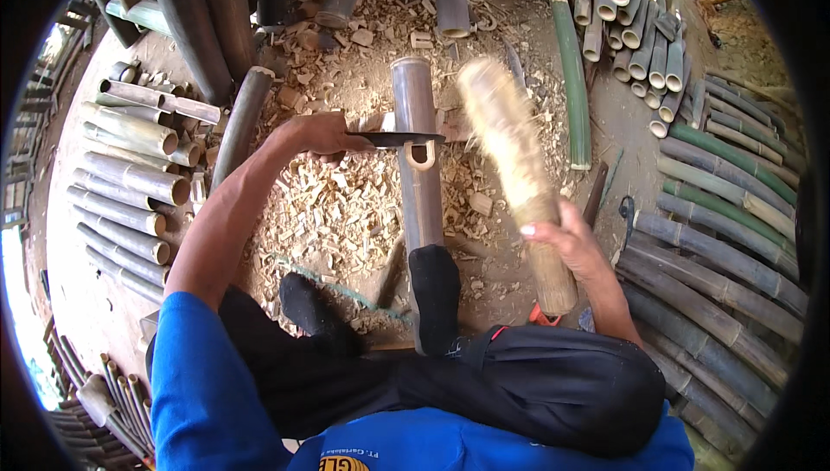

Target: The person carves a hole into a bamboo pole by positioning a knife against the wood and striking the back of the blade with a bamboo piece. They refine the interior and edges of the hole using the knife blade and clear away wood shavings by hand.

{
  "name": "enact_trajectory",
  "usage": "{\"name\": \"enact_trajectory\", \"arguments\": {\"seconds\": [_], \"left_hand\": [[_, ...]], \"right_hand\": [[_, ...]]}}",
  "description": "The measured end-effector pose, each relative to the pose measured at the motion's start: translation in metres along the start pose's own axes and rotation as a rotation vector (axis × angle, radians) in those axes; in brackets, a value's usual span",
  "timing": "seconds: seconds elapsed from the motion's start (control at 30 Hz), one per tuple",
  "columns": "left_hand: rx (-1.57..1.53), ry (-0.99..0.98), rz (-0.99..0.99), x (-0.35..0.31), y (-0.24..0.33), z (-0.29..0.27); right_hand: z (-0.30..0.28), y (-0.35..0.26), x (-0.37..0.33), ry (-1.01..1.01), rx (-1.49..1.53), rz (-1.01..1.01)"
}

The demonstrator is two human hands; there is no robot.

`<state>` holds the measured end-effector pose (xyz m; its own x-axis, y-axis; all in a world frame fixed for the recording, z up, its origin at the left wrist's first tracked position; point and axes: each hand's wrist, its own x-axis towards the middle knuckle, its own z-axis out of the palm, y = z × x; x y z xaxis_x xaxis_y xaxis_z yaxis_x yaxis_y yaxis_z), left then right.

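Gripping a blade (399,138) in my left hand (322,136), fist clenched round its handle, edge laid flat across the pole (419,177) near its far end. Pole lies dead centre, running 12 to 6 o'clock, near end pinned under my right foot (435,285); left foot (303,302) sits at 7 o'clock from it. Right hand (566,242) at 3 o'clock clenched low on a wooden mallet (512,160), its frayed head blurred, up toward 1 o'clock and just beside the pole tip. Chips (333,207) litter the ground around the pole, thickest at 9 to 12. Cut tubes (130,177) stacked at 9 o'clock, long poles (726,238) piled at 3 to 4, one green pole (571,65) at 1. Handling guess: pole is stiff, hollow, fairly light, smooth skin so likely to roll unless pinned; splits along the grain, edges probably sharp. Best held by the foot at the near end, hands kept clear of the blade line. Mallet looks heavy at the head, so grip low.
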<state>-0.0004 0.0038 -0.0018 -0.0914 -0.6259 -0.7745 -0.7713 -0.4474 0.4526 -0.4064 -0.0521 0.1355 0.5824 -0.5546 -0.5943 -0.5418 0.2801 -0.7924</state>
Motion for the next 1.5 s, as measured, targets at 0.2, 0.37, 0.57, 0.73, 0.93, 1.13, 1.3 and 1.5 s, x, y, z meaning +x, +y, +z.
{"name": "enact_trajectory", "arguments": {"seconds": [0.2, 0.37, 0.57, 0.73, 0.93, 1.13, 1.3, 1.5], "left_hand": [[-0.030, -0.094, -0.021, -0.005, 0.007, -0.014], [0.265, 0.595, 0.136, -0.042, 0.010, 0.062], [0.204, 0.792, 0.290, -0.073, 0.011, 0.094], [0.161, 0.653, 0.120, -0.073, -0.007, 0.093], [0.295, 0.414, 0.000, -0.070, -0.003, 0.082], [0.341, 0.406, 0.012, -0.066, 0.001, 0.078], [0.346, 0.386, -0.015, -0.064, -0.004, 0.080], [0.318, 0.482, -0.033, -0.055, -0.013, 0.089]], "right_hand": [[-0.017, 0.004, 0.024, 0.108, 0.451, -0.068], [-0.018, 0.026, 0.031, 0.093, 0.519, 0.091], [-0.016, 0.017, 0.050, 0.188, 0.171, -0.043], [-0.003, -0.006, 0.070, 0.101, -0.060, -0.116], [0.006, -0.025, 0.087, -0.001, -0.728, -0.467], [-0.020, -0.015, 0.163, -0.331, -1.714, -0.979], [0.008, -0.013, 0.143, -0.487, -1.464, -1.243], [0.005, -0.022, 0.154, -0.255, -1.776, -1.019]]}}
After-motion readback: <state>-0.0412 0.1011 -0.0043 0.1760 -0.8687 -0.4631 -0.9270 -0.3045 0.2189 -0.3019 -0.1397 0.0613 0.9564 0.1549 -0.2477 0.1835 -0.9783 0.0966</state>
